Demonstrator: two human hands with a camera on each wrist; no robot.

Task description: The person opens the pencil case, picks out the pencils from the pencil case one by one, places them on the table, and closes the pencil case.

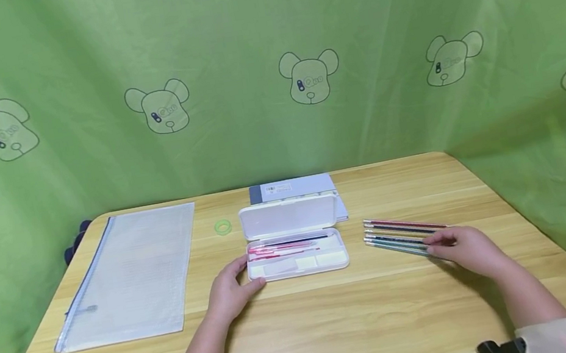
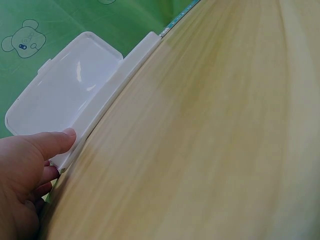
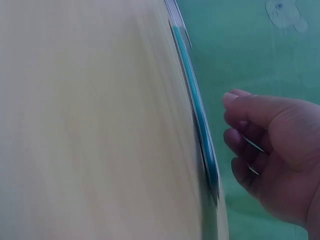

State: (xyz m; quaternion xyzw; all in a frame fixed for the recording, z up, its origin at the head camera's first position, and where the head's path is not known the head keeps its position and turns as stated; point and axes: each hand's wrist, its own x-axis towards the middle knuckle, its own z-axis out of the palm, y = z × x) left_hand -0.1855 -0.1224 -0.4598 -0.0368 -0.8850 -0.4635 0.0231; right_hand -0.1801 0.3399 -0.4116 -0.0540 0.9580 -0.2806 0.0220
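A white plastic pencil case stands with its lid raised, holding pink and dark pens and a whitish block in its tray. My left hand grips its left end, thumb at the front wall and fingers round the side; the left wrist view shows the thumb on the case wall. To the right, several pencils lie side by side, red, dark and teal. Over their right ends hovers my right hand, fingers loosely bent. In the right wrist view it is apart from the teal pencil, with nothing in its fingers.
A translucent zip pouch lies flat on the left of the wooden table. Behind the case are a bluish notebook and, to its left, a green tape ring. Green curtain surrounds the table's far side.
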